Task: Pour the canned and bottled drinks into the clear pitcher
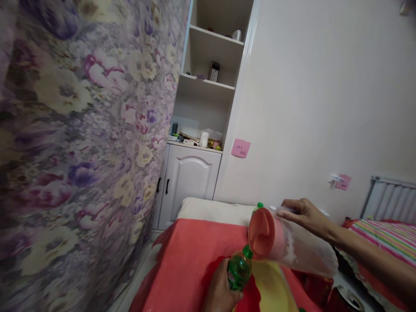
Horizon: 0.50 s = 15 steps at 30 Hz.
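My left hand (218, 289) is wrapped round a small green plastic bottle (238, 272) at the lower middle. The bottle stands nearly upright, its green cap on top. My right hand (307, 213) grips the handle of a clear plastic pitcher (310, 253). Tipped onto its side in the air, the pitcher has its coral lid (261, 234) facing left. That lid is just above and to the right of the bottle's cap; whether they touch I cannot tell. White residue or reflection shows on the pitcher's wall.
A red and cream cloth (191, 251) covers the table, with a yellow piece (271, 284) on it. Behind the lid is another green-capped bottle (259, 205). Drink cans (346, 300) stand at lower right. A floral curtain (91, 151) hangs left; a white cabinet (193, 182) stands behind.
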Each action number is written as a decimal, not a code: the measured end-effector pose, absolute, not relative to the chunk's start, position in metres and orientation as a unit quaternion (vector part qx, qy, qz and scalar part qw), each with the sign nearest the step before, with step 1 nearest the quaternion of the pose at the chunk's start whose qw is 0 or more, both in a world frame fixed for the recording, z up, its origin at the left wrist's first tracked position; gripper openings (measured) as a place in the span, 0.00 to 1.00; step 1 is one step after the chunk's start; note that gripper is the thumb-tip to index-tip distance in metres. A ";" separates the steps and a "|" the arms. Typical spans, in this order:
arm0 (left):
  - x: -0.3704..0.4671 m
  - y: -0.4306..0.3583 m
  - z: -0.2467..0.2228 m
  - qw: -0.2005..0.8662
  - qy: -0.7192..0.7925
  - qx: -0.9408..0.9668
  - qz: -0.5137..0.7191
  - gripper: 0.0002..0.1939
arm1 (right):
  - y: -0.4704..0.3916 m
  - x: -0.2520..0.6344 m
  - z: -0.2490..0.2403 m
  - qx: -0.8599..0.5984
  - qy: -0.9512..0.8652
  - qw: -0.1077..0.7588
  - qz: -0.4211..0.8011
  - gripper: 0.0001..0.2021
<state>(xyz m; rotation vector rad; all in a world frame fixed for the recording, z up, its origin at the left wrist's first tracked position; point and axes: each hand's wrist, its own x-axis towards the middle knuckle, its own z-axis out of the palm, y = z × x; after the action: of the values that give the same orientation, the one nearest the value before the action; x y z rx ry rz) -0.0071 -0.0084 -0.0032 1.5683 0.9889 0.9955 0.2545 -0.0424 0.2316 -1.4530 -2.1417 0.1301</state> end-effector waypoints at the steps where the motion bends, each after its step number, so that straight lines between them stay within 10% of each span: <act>1: -0.007 -0.008 -0.003 0.493 0.404 0.649 0.415 0.30 | -0.043 0.255 0.232 -0.540 -0.795 0.272 0.047 0.24; 15: -0.010 -0.009 -0.004 0.489 0.405 0.648 0.422 0.30 | -0.043 0.254 0.235 -0.535 -0.799 0.272 0.041 0.24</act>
<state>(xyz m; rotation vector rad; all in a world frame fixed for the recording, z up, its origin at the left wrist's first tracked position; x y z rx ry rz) -0.0097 -0.0095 -0.0045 1.5738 0.9840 1.0244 0.2541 -0.0433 0.2350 -1.4405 -2.1503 0.1096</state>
